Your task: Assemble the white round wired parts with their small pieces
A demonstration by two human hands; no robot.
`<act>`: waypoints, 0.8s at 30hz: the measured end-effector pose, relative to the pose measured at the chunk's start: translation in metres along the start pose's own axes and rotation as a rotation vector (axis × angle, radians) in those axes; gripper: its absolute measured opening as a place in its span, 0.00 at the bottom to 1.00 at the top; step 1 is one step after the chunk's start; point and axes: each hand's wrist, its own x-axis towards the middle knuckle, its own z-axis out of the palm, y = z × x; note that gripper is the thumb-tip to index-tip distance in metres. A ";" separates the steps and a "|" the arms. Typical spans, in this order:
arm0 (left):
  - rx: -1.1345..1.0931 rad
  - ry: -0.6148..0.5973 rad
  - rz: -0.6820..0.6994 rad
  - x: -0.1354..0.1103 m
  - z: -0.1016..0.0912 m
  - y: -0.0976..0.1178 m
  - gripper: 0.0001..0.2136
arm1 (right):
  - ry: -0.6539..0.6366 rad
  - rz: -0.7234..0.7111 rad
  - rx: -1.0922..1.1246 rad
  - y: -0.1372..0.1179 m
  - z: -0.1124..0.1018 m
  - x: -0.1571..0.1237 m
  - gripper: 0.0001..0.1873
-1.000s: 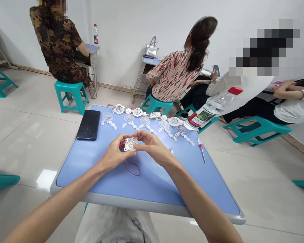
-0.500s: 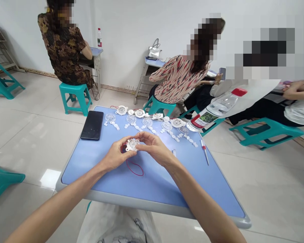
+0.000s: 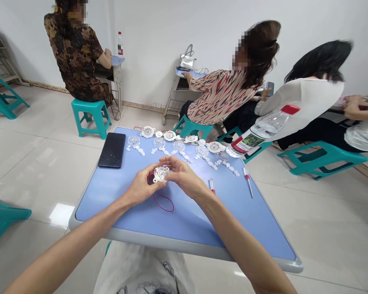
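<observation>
My left hand [image 3: 143, 184] is closed round a white round plastic part [image 3: 161, 174], thumb below and fingers behind. The part has small side tabs and a coiled pattern on its face. A red cord [image 3: 165, 204] loops from beneath it onto the table. At the part's right side is my right hand [image 3: 184, 175], its thumb on the edge and its fingers curled over the top; a thin strand seems to show at these fingertips. Beyond my hands, a row of similar white parts [image 3: 169, 135] lies with clear discs [image 3: 178, 146] and small white pieces [image 3: 211, 164].
A black phone [image 3: 112, 150] lies at the left of the blue table [image 3: 184, 228]. One screwdriver [image 3: 248, 183] lies near the right edge, another red-tipped tool [image 3: 212, 186] by my right wrist. A water bottle [image 3: 260, 132] stands at the far right corner. Several people sit ahead on green stools [image 3: 90, 114].
My right hand has shifted slightly, its fingertips drawn a little off the part's top. Ahead, the person in the patterned blouse has reached an arm left onto a desk.
</observation>
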 end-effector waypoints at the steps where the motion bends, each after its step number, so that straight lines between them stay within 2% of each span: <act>1: 0.006 0.006 -0.002 0.000 0.000 0.000 0.27 | 0.002 0.008 -0.006 0.000 0.000 0.000 0.26; 7: 0.032 0.005 -0.006 -0.001 0.000 0.000 0.28 | 0.005 0.002 -0.064 -0.001 -0.001 0.000 0.26; 15: 0.008 0.030 -0.011 0.001 -0.001 0.001 0.27 | -0.041 0.007 0.017 -0.005 -0.004 -0.004 0.22; 24: -0.021 0.053 -0.006 0.001 0.000 0.003 0.28 | -0.044 -0.052 -0.043 -0.002 -0.006 -0.004 0.21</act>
